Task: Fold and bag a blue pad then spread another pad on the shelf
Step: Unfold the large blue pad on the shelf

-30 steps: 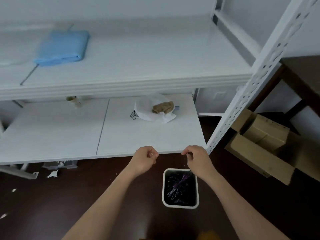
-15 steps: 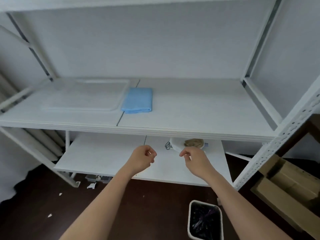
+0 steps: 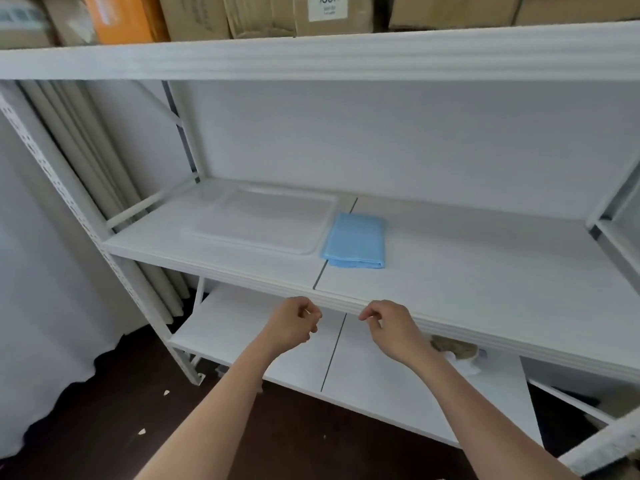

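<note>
A folded blue pad lies on the white middle shelf, just right of the seam between its two boards. My left hand and my right hand hover side by side in front of that shelf's front edge, below the pad. Both have curled fingers and hold nothing. Neither hand touches the pad or the shelf.
A clear flat plastic tray lies left of the pad, touching it or nearly so. The lower shelf carries a brown item on white wrapping, partly hidden. Cardboard boxes fill the top shelf. A perforated white post stands at left.
My view has swung up from the floor bin and lower shelf to the middle shelf. Both hands have risen with it, still curled and holding nothing.
</note>
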`<control>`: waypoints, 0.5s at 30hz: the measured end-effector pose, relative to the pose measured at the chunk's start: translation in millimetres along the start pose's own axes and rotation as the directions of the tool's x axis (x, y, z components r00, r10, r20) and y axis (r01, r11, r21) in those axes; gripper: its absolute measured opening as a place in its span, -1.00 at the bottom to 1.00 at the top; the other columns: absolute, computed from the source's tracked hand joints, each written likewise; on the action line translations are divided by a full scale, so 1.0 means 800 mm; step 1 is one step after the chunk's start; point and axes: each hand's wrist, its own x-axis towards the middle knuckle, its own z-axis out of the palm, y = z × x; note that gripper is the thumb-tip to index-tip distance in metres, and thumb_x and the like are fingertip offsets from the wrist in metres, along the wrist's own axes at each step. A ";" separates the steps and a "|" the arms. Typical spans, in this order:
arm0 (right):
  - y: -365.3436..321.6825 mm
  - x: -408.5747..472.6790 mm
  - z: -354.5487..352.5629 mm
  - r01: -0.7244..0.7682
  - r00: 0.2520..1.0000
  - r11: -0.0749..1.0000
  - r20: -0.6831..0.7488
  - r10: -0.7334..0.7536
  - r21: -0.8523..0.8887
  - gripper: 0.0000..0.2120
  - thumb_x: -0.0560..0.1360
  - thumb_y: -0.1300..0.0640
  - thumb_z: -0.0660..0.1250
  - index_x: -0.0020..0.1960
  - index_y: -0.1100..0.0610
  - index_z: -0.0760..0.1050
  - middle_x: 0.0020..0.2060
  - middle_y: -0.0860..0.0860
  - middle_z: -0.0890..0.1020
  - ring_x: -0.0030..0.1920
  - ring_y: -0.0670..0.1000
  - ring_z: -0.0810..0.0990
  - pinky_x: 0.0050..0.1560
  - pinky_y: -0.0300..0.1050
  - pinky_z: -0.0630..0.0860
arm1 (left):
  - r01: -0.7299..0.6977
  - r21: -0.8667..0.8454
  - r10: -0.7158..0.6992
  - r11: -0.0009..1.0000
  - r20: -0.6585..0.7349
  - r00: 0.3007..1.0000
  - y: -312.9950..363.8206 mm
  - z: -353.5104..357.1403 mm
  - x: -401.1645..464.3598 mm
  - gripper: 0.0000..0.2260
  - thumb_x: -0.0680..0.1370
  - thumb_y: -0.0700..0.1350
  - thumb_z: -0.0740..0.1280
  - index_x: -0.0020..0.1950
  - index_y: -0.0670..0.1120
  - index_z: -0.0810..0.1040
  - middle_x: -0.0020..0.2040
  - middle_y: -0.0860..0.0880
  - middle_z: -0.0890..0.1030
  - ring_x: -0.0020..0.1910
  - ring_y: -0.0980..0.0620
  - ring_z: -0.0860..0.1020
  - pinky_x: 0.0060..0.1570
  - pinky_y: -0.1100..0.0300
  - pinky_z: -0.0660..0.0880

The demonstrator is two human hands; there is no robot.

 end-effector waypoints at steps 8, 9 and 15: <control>-0.028 0.139 0.038 0.000 1.000 0.999 -0.016 0.000 0.043 -0.79 0.55 0.26 0.19 0.02 0.10 0.59 0.05 -0.03 0.57 0.08 -0.06 0.52 0.01 -0.29 0.34 | 0.060 0.024 -0.059 0.998 -0.049 0.997 -0.019 -0.071 0.098 -0.88 0.57 -0.18 0.25 -0.02 -0.20 0.54 -0.24 -0.11 0.58 -0.43 0.08 0.48 -0.34 0.27 0.47; -0.029 0.159 0.040 -0.008 1.000 0.998 -0.025 0.009 0.059 -0.79 0.55 0.27 0.20 0.01 0.11 0.59 0.06 -0.01 0.58 0.11 -0.04 0.52 0.03 -0.27 0.35 | 0.075 0.033 -0.074 0.997 -0.033 0.997 -0.019 -0.081 0.114 -0.88 0.57 -0.18 0.25 -0.01 -0.21 0.54 -0.23 -0.11 0.59 -0.42 0.05 0.48 -0.31 0.24 0.47; -0.018 0.264 0.053 -0.079 0.995 0.996 -0.057 0.082 0.043 -0.80 0.50 0.29 0.24 0.01 0.15 0.61 0.08 0.07 0.59 0.15 0.05 0.52 0.11 -0.24 0.37 | 0.081 0.072 -0.084 0.994 0.028 0.996 -0.008 -0.134 0.209 -0.91 0.57 -0.17 0.25 -0.04 -0.18 0.50 -0.22 -0.10 0.59 -0.39 0.01 0.49 -0.32 0.26 0.48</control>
